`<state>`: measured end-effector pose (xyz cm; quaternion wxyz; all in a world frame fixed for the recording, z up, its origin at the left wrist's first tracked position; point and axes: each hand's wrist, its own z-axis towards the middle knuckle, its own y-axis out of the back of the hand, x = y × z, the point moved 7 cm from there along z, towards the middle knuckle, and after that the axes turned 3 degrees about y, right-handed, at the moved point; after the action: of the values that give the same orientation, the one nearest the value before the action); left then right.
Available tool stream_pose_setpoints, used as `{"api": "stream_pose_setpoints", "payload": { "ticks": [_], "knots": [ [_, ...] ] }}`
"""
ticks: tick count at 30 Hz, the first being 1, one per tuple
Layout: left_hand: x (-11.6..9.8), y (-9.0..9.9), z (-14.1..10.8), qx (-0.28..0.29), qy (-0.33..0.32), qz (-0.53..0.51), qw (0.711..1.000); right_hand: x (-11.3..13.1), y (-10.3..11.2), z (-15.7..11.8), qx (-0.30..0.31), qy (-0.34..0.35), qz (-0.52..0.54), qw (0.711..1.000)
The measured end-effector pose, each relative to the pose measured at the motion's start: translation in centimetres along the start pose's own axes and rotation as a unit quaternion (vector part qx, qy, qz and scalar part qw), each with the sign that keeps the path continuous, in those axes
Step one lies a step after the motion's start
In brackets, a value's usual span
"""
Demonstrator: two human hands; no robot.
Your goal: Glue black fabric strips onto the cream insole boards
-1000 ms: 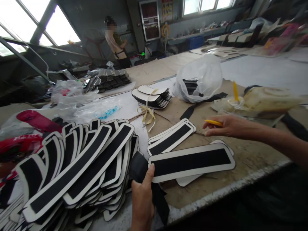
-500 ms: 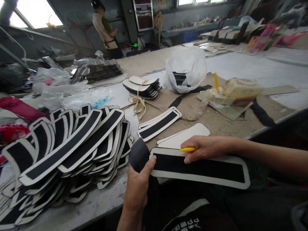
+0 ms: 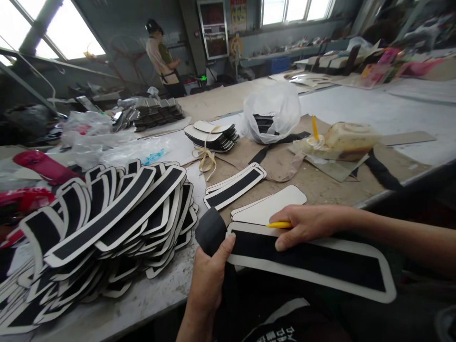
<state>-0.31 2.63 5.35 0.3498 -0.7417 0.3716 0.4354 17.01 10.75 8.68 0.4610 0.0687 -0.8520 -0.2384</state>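
A long white-bordered panel (image 3: 309, 259) with a black strip along its middle lies tilted in front of my body, its right end nearer to me. My left hand (image 3: 210, 275) grips its left end, thumb on top. A dark grey curled strip (image 3: 211, 230) rises beside that thumb; I cannot tell how it joins the panel. My right hand (image 3: 299, 228) is closed around a yellow pointed stick (image 3: 280, 224), with thumb and fingers resting on the panel's upper edge and black face. Just beyond lie plain cream pieces (image 3: 274, 202) and a small stack of similar black-and-white panels (image 3: 235, 185).
A large fanned pile of panels (image 3: 117, 218) covers the left of the table. Farther back are a tied bundle (image 3: 210, 135), a white plastic bag (image 3: 274, 111) and a stained container (image 3: 349, 137) with a yellow stick (image 3: 315, 127). A person (image 3: 164, 59) stands in the background.
The panel's right end has swung down and towards me, with my right hand shifting slightly right. My left hand keeps its grip. The camera view has tilted up a little.
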Motion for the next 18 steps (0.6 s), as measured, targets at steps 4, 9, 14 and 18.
{"api": "stream_pose_setpoints", "payload": {
  "ticks": [4,9,14,18],
  "knots": [
    [0.2,-0.2,0.1,0.009,-0.001,0.008,1.0,0.1,-0.1,0.4,-0.018,-0.015,0.0,1.0],
    [0.7,0.2,0.5,-0.015,0.026,-0.031,0.999,-1.9,0.2,-0.2,-0.013,-0.049,-0.025,0.998],
    [1.3,0.3,1.2,-0.019,0.049,-0.058,0.997,-3.4,0.3,-0.6,0.005,-0.054,0.035,0.998],
    [1.9,0.6,1.6,-0.031,0.074,-0.062,0.995,-3.6,0.1,0.0,0.026,-0.043,0.068,0.996]
  ]
}}
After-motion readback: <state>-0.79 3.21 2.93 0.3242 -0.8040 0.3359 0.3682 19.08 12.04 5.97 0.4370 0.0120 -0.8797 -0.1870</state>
